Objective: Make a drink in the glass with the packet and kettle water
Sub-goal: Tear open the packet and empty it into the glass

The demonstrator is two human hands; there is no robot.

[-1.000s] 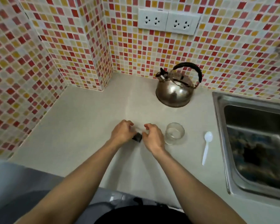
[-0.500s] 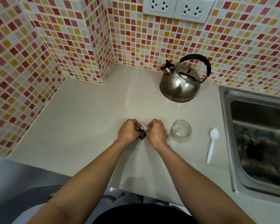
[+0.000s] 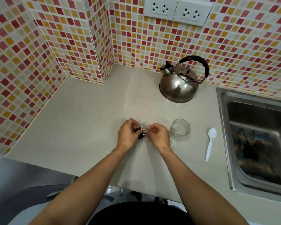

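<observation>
Both of my hands pinch a small dark packet [image 3: 141,133] just above the middle of the beige counter [image 3: 81,120]. My left hand [image 3: 128,134] grips its left side and my right hand [image 3: 156,136] holds its right end, fingers closed. Most of the packet is hidden between my fingers. A clear glass [image 3: 179,129] stands upright just right of my right hand, apart from it. The steel kettle [image 3: 180,85] with a black handle sits at the back near the tiled wall.
A white plastic spoon [image 3: 210,142] lies on the counter right of the glass. A steel sink [image 3: 256,143] takes up the right side. Tiled walls close the left and back, with two sockets [image 3: 177,11] above the kettle.
My hands have stayed together on the packet, fingers shifting on it. The camera has tilted so the scene sits lower and nearer in view.
</observation>
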